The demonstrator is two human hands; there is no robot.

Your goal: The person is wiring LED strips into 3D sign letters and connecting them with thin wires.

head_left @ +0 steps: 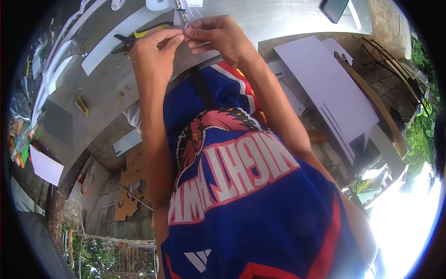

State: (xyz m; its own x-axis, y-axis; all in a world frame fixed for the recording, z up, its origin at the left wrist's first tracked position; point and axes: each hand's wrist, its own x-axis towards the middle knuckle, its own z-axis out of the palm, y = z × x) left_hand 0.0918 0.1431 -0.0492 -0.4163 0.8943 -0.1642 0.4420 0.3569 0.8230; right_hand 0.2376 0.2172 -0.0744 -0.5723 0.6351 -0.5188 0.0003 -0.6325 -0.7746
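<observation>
My left hand (pixel 155 50) and my right hand (pixel 217 36) meet fingertip to fingertip over the near edge of the grey table. Both are closed in a pinch. A thin pale wire (pixel 186 25) runs down into the fingertips from a small strip of LED modules (pixel 182 13), which lies on a white piece just beyond. The fingers hide the wire's end, and I cannot make out what exactly each hand grips. Beside my left hand lie pliers (pixel 125 43) with black and yellow handles, partly behind the fingers.
Curved white strips (pixel 104 46) lie on the table (pixel 111 100) at the left. A dark phone (pixel 333 9) rests at the far right. Large white sheets (pixel 325 88) stand below the table on the right, and cut brown board (pixel 130 181) leans lower left.
</observation>
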